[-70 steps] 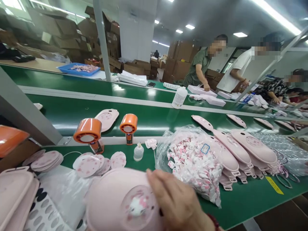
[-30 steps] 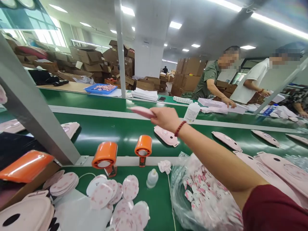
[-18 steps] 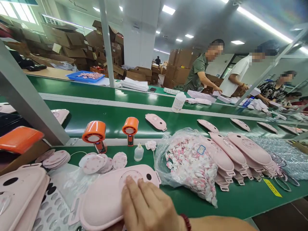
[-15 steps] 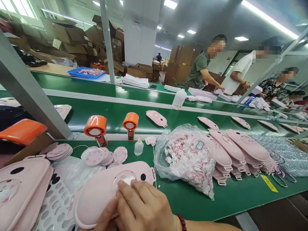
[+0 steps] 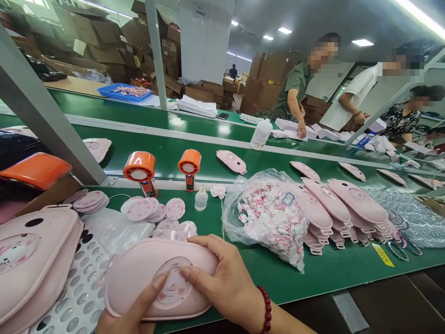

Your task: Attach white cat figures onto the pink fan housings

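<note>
A pink oval plastic shell (image 5: 139, 273) lies flat at the near edge of the green bench, with a round printed disc (image 5: 172, 283) set in its middle. My right hand (image 5: 222, 278) wraps the shell's right end, its fingers on the top edge and the thumb on the disc. My left hand (image 5: 134, 311) comes up from below with a finger pressing the disc. Loose round pink discs (image 5: 158, 211) are spread just behind the shell.
A clear bag of small pink-and-white figures (image 5: 274, 213) lies to the right, beside a stack of pink shells (image 5: 347, 211). Two orange fans (image 5: 189, 167), a small bottle (image 5: 200, 198), more shells (image 5: 31, 260) at left. Finished shells ride the conveyor (image 5: 231, 161). Co-workers stand behind it.
My right hand set a finished shell on the conveyor, then came back to a new shell. A printed disc now fills its round opening, with both hands pressing on it.
</note>
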`<state>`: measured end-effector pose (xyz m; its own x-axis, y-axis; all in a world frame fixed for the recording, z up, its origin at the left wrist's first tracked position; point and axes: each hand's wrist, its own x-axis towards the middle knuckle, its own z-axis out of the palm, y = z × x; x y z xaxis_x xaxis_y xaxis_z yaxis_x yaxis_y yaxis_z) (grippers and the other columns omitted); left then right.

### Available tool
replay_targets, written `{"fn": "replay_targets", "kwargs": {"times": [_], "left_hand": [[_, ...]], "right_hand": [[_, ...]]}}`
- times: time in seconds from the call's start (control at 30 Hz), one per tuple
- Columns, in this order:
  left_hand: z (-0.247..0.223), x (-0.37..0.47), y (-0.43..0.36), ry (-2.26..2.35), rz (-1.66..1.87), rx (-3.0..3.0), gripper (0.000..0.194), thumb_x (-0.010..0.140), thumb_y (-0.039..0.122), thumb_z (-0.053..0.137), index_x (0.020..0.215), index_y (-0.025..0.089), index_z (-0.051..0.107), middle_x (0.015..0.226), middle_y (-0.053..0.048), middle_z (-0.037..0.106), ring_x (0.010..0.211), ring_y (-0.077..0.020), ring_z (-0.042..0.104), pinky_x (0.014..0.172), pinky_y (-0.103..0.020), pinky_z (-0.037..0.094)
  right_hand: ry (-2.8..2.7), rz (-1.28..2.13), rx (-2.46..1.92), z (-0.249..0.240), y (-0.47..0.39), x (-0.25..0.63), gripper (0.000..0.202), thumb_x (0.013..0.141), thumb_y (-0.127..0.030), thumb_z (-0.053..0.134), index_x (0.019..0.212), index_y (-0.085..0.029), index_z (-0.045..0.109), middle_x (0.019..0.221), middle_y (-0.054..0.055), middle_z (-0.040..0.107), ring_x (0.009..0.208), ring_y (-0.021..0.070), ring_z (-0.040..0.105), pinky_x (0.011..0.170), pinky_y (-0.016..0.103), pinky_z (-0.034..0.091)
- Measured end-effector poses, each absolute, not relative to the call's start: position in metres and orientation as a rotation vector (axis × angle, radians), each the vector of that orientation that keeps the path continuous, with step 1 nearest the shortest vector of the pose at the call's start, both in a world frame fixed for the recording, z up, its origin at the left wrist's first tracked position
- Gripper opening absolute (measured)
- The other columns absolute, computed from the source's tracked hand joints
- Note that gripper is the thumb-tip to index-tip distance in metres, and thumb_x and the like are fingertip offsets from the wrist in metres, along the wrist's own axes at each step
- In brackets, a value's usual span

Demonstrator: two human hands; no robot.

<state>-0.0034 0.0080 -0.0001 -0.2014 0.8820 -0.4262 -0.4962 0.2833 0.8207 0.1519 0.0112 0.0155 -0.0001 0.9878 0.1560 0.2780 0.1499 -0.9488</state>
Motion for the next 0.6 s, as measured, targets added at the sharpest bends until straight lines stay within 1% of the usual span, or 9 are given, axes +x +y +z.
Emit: {"fn": "replay_targets", "kwargs": {"times": [0.07,0.17,0.23,0.3,0.37,0.4,0.43,0.5,0.6], "left_hand": [[0.007,0.000,0.011,1.224,1.334,0.401,0.081,0.056,0.020,0.090,0.130,0.037,0.062,0.133,0.001,0.068,0.121,-0.0301,0.063,0.086,-0.031,0.059],[0.007,-0.005,0.014,1.236,1.311,0.377,0.080,0.055,0.023,0.091,0.129,0.036,0.064,0.131,0.002,0.069,0.124,-0.0318,0.060,0.087,-0.033,0.060],[0.005,-0.010,0.017,1.266,1.298,0.351,0.077,0.055,0.026,0.092,0.127,0.037,0.065,0.130,0.004,0.070,0.129,-0.0320,0.057,0.087,-0.035,0.060],[0.005,-0.013,0.020,1.303,1.306,0.342,0.075,0.058,0.029,0.091,0.127,0.040,0.065,0.131,0.007,0.069,0.133,-0.0299,0.053,0.087,-0.034,0.060],[0.004,-0.016,0.022,1.334,1.316,0.335,0.075,0.061,0.028,0.090,0.128,0.045,0.062,0.132,0.011,0.068,0.136,-0.0269,0.050,0.088,-0.031,0.059],[0.003,-0.017,0.022,1.345,1.328,0.336,0.075,0.061,0.027,0.090,0.128,0.046,0.062,0.132,0.011,0.067,0.137,-0.0261,0.049,0.089,-0.030,0.058],[0.002,-0.018,0.022,1.353,1.339,0.341,0.074,0.060,0.025,0.090,0.126,0.046,0.063,0.133,0.012,0.067,0.137,-0.0257,0.049,0.090,-0.028,0.057],[-0.001,-0.021,0.022,1.349,1.370,0.342,0.070,0.059,0.021,0.089,0.122,0.043,0.067,0.135,0.012,0.066,0.137,-0.0262,0.049,0.091,-0.028,0.057],[-0.005,-0.023,0.023,1.350,1.391,0.319,0.062,0.059,0.020,0.089,0.115,0.038,0.070,0.138,0.010,0.064,0.138,-0.0266,0.048,0.091,-0.027,0.056]], "right_hand": [[-1.462,0.938,-1.304,0.014,0.011,0.151,0.039,0.078,-0.032,0.080,0.116,-0.025,0.074,0.107,0.002,0.074,0.099,0.0219,0.069,0.092,0.035,0.053],[-1.469,0.961,-1.309,0.012,0.019,0.157,0.047,0.078,-0.039,0.080,0.121,-0.025,0.071,0.110,0.004,0.073,0.101,0.0228,0.068,0.091,0.035,0.054],[-1.425,0.921,-1.355,0.009,0.034,0.165,0.056,0.080,-0.045,0.077,0.130,-0.023,0.063,0.120,0.007,0.070,0.109,0.0237,0.066,0.092,0.036,0.055],[-1.401,0.834,-1.488,0.002,0.057,0.172,0.064,0.085,-0.048,0.072,0.139,-0.020,0.052,0.136,0.011,0.062,0.123,0.0244,0.060,0.100,0.037,0.053],[-1.440,0.767,-1.643,-0.007,0.084,0.175,0.067,0.087,-0.045,0.069,0.142,-0.017,0.044,0.146,0.015,0.053,0.133,0.0260,0.053,0.106,0.038,0.049],[-1.471,0.758,-1.699,-0.012,0.098,0.174,0.066,0.087,-0.043,0.069,0.141,-0.016,0.042,0.147,0.017,0.052,0.135,0.0271,0.052,0.107,0.039,0.048],[-1.500,0.761,-1.732,-0.017,0.110,0.173,0.064,0.087,-0.040,0.069,0.140,-0.016,0.042,0.145,0.018,0.054,0.133,0.0283,0.054,0.106,0.041,0.049],[-1.537,0.777,-1.746,-0.025,0.128,0.168,0.053,0.088,-0.033,0.068,0.133,-0.016,0.046,0.133,0.017,0.062,0.124,0.0298,0.061,0.103,0.044,0.050],[-1.589,0.779,-1.680,-0.026,0.130,0.164,0.034,0.094,-0.031,0.058,0.124,-0.017,0.049,0.118,0.012,0.068,0.110,0.0257,0.067,0.096,0.040,0.053]]}}
